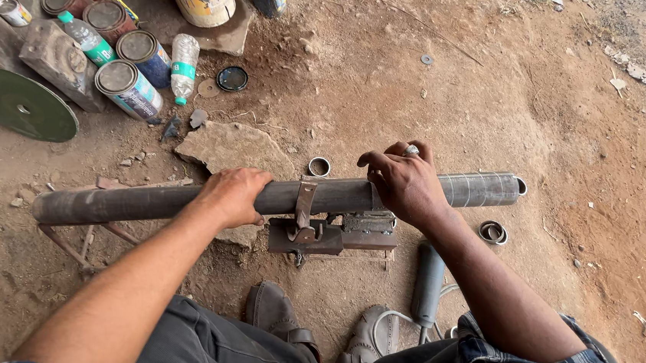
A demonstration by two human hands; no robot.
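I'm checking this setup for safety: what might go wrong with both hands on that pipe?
The pipe overhangs far left of the clamp, so it may tip or twist. The right hand rests near the cut end, a possible sharp edge. The grinder lies by the feet.

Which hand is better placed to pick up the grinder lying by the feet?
The right hand, probably. It rests on the pipe just above the grinder, which lies by the right leg. The left hand grips the pipe farther away, across the clamp.
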